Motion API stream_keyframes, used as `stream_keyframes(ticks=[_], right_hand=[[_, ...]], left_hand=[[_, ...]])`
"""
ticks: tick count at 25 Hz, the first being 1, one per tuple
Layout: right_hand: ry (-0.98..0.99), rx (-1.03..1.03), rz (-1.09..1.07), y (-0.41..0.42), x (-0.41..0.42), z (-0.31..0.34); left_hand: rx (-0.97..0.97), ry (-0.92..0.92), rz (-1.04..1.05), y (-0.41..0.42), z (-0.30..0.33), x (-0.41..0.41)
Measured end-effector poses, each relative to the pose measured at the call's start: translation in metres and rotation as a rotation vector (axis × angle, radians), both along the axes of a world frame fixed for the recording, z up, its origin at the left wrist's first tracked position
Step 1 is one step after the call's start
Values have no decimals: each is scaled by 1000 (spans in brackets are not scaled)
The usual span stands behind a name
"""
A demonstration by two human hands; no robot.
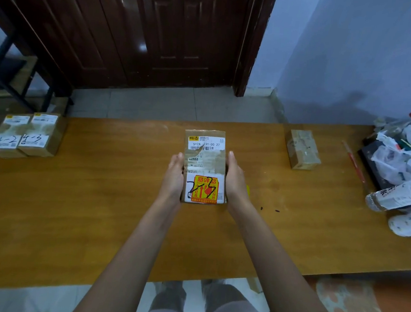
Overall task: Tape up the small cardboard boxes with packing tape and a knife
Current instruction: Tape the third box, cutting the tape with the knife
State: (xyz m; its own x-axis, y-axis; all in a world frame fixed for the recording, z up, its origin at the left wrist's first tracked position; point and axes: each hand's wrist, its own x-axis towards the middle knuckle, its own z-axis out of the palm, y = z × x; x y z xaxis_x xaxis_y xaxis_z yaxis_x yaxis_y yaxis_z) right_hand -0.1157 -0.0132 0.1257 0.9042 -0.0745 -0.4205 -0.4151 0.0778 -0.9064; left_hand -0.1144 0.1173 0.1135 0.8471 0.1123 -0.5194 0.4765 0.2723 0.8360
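Note:
A small cardboard box with a torn white shipping label and a red-and-yellow sticker sits mid-table between my hands. My left hand presses flat against its left side, fingers straight. On the opposite side my right hand presses in the same way. A sliver of something yellow shows just behind my right wrist; I cannot tell what it is. No tape roll is visible.
Two labelled boxes stand at the far left end of the wooden table. Another taped box sits right of centre. A red stick and a heap of plastic bags and bottles crowd the right end.

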Motion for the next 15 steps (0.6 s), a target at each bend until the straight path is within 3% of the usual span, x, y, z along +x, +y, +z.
stream_keyframes(ticks=[6,9,15], right_hand=[[-9,82,81,5,-4,-1],[-58,-61,66,4,-3,-4],[-182,-370,59,0,-1,-6]], left_hand=[[114,2,47,0,4,6],[79,-36,-59,-4,7,5],[338,-80,-57,-20,1,2]])
